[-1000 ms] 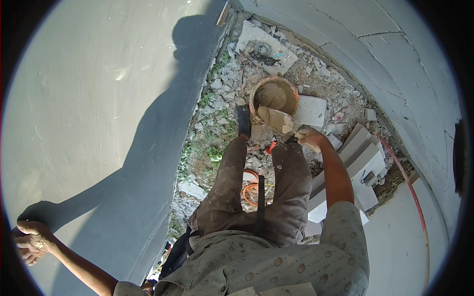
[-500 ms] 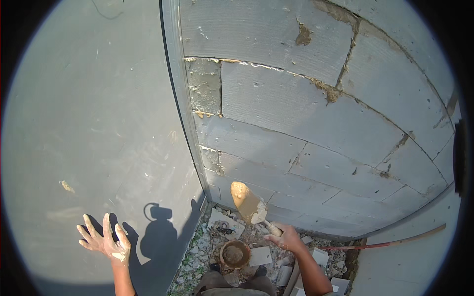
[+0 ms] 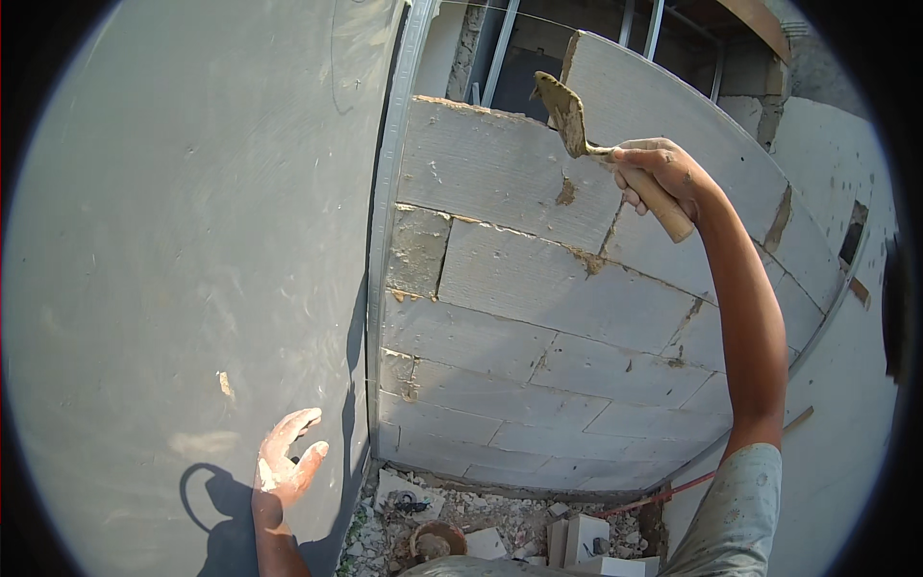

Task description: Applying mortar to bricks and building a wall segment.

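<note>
My right hand (image 3: pixel 663 173) is closed around the wooden handle of a trowel (image 3: pixel 569 113), its blade coated with grey-brown mortar. The blade is raised to the top of the block wall (image 3: pixel 534 260), beside the end of the highest block (image 3: pixel 654 106) and over the gap to its left. At the lower left my left hand (image 3: pixel 288 452) holds nothing, thumb and fingers curved apart, in front of the smooth grey panel (image 3: pixel 212 288). White smears mark that hand.
A metal profile (image 3: pixel 389 173) stands upright where panel and wall meet. On the rubble-strewn floor are a mortar bucket (image 3: pixel 437 541), white block pieces (image 3: pixel 585 539) and a reddish rod (image 3: pixel 644 502). Metal studs (image 3: pixel 500 53) show behind the wall top.
My right hand has lifted the mortar-laden trowel from low over the floor to the wall top. The left hand has shifted right, its fingers now curved. My view has tilted upward.
</note>
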A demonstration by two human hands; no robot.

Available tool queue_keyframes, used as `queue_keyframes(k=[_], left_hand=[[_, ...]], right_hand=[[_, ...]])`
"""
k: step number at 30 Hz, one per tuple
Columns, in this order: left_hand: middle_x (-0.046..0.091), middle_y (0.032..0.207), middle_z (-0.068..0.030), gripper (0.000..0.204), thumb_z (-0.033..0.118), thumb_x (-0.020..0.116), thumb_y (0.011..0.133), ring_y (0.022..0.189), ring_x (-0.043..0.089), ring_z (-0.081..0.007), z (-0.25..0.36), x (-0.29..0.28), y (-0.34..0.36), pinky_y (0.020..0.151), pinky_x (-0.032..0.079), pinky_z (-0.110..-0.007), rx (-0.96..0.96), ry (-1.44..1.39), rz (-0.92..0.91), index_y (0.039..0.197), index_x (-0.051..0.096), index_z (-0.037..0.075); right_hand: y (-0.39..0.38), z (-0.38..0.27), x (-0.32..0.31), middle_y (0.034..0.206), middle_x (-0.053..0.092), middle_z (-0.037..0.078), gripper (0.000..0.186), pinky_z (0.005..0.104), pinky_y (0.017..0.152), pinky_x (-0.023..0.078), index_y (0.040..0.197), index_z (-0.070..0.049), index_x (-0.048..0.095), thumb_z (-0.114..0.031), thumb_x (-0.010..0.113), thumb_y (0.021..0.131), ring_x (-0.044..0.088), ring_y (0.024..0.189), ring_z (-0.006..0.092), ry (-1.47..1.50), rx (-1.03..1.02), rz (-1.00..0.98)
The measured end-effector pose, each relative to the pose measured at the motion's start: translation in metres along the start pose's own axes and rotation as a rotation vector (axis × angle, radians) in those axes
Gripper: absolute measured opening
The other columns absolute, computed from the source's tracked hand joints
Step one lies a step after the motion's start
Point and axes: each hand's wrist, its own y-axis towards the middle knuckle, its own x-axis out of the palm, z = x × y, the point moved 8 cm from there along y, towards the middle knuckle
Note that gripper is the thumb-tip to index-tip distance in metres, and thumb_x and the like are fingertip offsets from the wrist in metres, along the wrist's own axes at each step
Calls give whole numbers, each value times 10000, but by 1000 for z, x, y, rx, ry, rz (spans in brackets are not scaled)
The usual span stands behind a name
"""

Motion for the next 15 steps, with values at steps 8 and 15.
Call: queue_keyframes(k=[8, 15], left_hand=[[616, 1134, -172, 433, 130, 692, 745, 1067, 592, -307, 0, 1, -1, 931, 434, -361, -31, 12, -28, 1152, 601, 12], [612, 1146, -186, 440, 125, 702, 738, 1082, 585, -325, -4, -1, -1, 942, 429, -362, -41, 3, -24, 1150, 603, 8]], right_hand=[[46, -22, -3, 674, 576, 95, 257, 218, 366, 463, 984, 63, 565, -179, 515, 914, 560, 486, 113, -113, 166, -12], [41, -76, -34, 649, 572, 84, 287, 214, 341, 448, 988, 52, 560, -221, 547, 901, 548, 450, 105, -248, 46, 90]])
